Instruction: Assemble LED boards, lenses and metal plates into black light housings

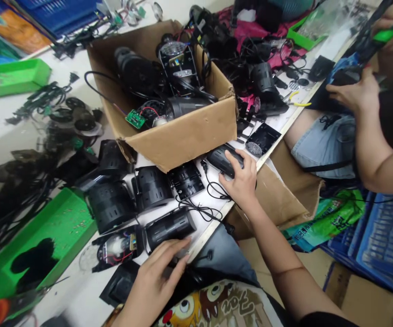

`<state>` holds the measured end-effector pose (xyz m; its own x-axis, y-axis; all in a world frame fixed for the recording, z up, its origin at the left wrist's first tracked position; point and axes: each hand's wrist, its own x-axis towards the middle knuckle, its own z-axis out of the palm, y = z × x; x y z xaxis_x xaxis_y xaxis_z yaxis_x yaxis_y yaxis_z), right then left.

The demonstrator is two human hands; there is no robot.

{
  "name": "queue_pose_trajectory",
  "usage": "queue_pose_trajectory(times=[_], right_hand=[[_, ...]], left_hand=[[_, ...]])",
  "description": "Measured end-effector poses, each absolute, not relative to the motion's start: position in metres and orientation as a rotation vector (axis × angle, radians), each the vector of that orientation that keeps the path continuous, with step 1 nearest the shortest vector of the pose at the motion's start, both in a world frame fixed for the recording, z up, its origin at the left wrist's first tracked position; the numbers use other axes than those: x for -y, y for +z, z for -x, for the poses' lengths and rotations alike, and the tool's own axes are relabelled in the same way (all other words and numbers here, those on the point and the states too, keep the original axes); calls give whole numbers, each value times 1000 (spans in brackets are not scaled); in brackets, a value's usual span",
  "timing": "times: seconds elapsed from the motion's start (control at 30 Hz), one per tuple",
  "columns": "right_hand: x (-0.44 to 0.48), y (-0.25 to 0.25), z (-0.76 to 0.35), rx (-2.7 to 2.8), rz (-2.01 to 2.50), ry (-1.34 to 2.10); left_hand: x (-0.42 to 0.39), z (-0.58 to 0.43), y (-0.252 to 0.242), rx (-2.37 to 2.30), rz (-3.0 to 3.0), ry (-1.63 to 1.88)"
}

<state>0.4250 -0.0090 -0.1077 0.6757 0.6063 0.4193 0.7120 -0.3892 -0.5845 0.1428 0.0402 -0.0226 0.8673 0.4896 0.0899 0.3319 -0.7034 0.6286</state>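
The cardboard box (179,145) holds lamp housings (135,71) and a circuit board (135,119). Directly in front of the box, more housings (150,188) stand in a row on the table (70,309), with a plastic tray (36,245) beyond them to the left. Cables (42,106) lie left of the box, pliers (296,101) lie to its right, and a second box (285,195) sits below the table's edge, front right of it.

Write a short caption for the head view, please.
Right hand on a black lamp housing, left hand at a black spotlight, beside a cardboard box.
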Motion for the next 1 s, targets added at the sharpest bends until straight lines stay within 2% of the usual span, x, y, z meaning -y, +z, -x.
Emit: queue_pose_trajectory(times=[0.43,0.6,0.87,1.0], right_hand=[[16,-127,-425,893,1988,-199],[17,-130,-433,831,1991,-48],[16,-115,-446,861,2013,84],[22,-102,-443,932,2068,13]], left_hand=[[-33,-138,-13,-525,-2434,410],[-28,-128,-12,-517,-2413,438],[-16,-108,-4,-534,-2430,517],[-4,-91,4,-583,-2414,543]])
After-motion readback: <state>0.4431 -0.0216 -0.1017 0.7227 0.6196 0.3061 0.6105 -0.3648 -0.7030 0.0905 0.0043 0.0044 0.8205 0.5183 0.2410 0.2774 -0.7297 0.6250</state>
